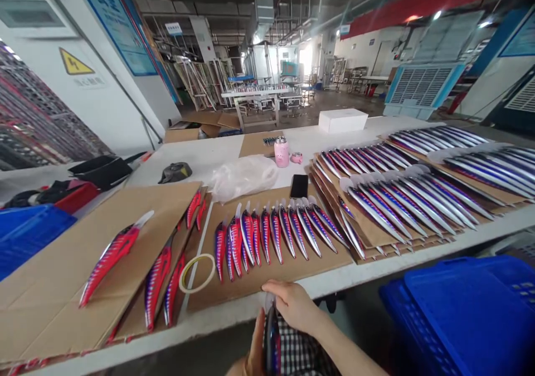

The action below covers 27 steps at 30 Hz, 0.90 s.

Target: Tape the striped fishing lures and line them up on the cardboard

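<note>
At the table's front edge, a fishing lure (272,340) with a dark back and a clear lip stands upright between my hands. My left hand (253,347) is closed along the lure's body, its lower part cut off by the frame. My right hand (296,306) pinches the clear lip at the top, thumb and fingers together. Just beyond, a row of purple, red and silver lures (276,235) lies on a cardboard sheet (234,293). A cream tape ring (183,281) rests at that sheet's left side.
Cardboard (54,270) on the left carries a red lure (109,262). Stacked sheets on the right hold many silver-purple lures (418,198). Behind are a phone (299,186), plastic bag (244,175), pink bottle (281,154) and white box (343,121). A blue crate (463,315) stands lower right.
</note>
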Each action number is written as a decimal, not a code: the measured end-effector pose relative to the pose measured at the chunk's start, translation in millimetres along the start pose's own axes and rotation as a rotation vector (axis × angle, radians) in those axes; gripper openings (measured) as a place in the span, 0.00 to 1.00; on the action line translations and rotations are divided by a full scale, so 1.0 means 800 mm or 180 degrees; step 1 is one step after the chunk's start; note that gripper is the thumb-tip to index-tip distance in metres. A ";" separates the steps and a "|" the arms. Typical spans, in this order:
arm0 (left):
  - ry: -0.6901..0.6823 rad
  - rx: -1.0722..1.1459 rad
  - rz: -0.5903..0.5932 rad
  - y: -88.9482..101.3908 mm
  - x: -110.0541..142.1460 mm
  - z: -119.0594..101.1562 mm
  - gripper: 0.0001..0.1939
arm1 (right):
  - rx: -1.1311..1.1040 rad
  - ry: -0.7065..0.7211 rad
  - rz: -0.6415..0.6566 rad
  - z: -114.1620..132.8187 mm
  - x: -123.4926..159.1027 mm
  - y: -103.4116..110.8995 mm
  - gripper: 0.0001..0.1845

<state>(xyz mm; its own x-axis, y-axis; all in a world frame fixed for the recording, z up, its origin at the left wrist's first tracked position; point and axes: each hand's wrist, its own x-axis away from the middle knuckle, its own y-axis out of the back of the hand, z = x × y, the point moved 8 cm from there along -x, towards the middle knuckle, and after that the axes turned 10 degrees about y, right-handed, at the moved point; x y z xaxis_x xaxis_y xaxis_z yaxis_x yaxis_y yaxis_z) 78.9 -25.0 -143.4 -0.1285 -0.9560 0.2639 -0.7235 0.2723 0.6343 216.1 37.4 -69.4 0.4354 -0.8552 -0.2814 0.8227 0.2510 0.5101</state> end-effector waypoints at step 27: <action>-0.0778 0.0810 -0.0398 0.052 -0.068 -0.079 0.23 | 0.0038 -0.0320 -0.0260 -0.022 0.007 0.008 0.14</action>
<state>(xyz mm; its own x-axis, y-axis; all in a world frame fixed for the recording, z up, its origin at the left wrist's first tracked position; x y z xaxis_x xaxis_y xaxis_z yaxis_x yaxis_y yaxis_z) 98.4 45.7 -85.3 -0.1643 -0.9864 -0.0049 -0.8854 0.1453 0.4416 230.4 42.3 -82.0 0.3278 -0.9138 -0.2398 0.8493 0.1738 0.4985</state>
